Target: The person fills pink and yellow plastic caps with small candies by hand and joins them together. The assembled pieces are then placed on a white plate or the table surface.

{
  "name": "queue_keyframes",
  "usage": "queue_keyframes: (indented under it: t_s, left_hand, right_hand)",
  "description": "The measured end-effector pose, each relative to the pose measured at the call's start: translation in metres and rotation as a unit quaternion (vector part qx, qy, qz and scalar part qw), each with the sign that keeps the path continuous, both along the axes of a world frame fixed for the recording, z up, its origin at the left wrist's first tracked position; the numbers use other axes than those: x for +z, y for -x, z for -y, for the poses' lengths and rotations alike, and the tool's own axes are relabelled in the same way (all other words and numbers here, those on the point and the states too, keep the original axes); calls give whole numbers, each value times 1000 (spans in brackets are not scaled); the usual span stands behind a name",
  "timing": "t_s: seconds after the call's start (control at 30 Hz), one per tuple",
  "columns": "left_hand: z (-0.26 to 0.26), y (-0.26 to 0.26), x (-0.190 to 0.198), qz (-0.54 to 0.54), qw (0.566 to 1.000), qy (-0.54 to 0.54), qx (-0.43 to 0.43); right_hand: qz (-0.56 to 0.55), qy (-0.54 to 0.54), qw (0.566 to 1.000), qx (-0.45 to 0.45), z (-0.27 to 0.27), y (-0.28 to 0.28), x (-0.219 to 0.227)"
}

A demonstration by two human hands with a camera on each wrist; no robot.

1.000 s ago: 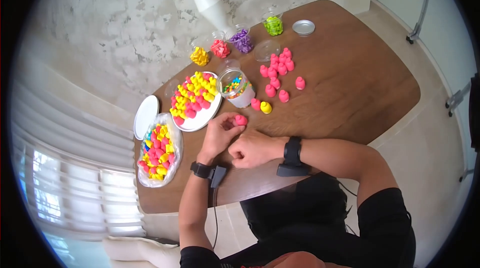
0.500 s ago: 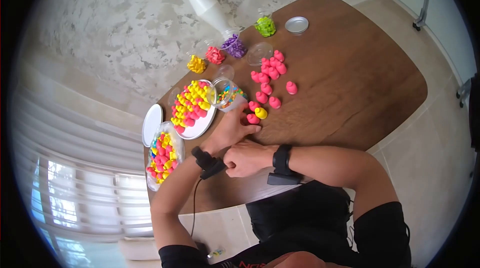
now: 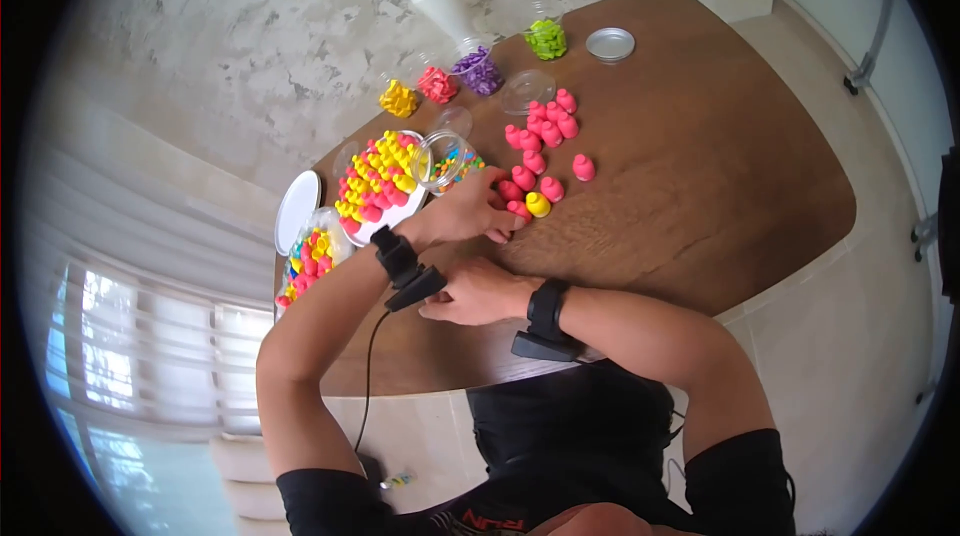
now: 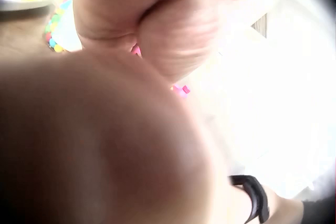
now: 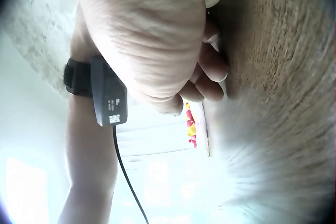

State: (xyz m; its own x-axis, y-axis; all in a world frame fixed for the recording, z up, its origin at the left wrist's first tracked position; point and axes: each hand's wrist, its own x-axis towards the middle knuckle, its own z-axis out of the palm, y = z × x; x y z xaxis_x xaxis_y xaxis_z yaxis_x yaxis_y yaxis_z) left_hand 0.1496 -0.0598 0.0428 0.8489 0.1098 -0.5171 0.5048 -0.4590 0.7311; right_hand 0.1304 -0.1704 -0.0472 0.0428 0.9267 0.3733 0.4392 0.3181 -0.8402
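The left hand (image 3: 458,213) is beside a pink toy (image 3: 519,209) at its three o'clock; whether it grips, I cannot tell. At its six o'clock, the right hand (image 3: 480,293) lies loosely curled, empty.

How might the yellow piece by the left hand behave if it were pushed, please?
The yellow piece would probably tip or roll, as its body looks rounded. It is likely light, being small beside the left hand. A push might also nudge the pink pieces clustered close by.
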Motion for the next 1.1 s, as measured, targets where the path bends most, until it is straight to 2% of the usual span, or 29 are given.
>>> queue_keyframes:
  t_s: [0.1, 0.2, 0.3, 0.4, 0.5, 0.57, 0.6, 0.7, 0.73, 0.77, 0.97, 1.07, 1.1]
  left_hand:
    - [5, -10, -1, 20, 999, 30, 29]
    - [7, -27, -10, 30, 993, 106, 33]
    - [11, -40, -20, 49, 987, 143, 48]
    - [16, -44, -17, 59, 986, 142, 57]
    - [15, -29, -18, 67, 988, 117, 78]
    - [22, -11, -6, 69, 986, 90, 123]
    - [19, -2, -1, 55, 987, 97, 114]
    - [14, 32, 27, 85, 977, 142, 135]
    - [8, 45, 42, 74, 978, 145, 132]
    - [-2, 56, 52, 96, 976, 154, 119]
    - [-46, 131, 138, 181, 958, -28, 222]
    - [-75, 166, 143, 210, 934, -116, 264]
    - [-81, 175, 139, 179, 929, -227, 232]
  right_hand:
    - [-37, -8, 999, -9, 3, 2, 8]
    - [-18, -29, 999, -24, 1, 0, 12]
    - [60, -105, 991, -48, -12, 2, -14]
    - [70, -56, 996, -24, -9, -1, -7]
    - [39, -97, 994, -26, -13, 1, -11]
    - [18, -58, 998, 6, -13, 0, -11]
    - [8, -40, 999, 24, -14, -1, -10]
    - [-8, -84, 996, -23, -10, 2, 5]
    - [14, -6, 1000, -22, -11, 2, 0]
    - [5, 2, 1000, -18, -8, 2, 4]
    - [-18, 27, 999, -4, -7, 1, 9]
    - [-58, 34, 998, 7, -10, 2, 5]
    - [-77, 39, 996, 7, -11, 2, 3]
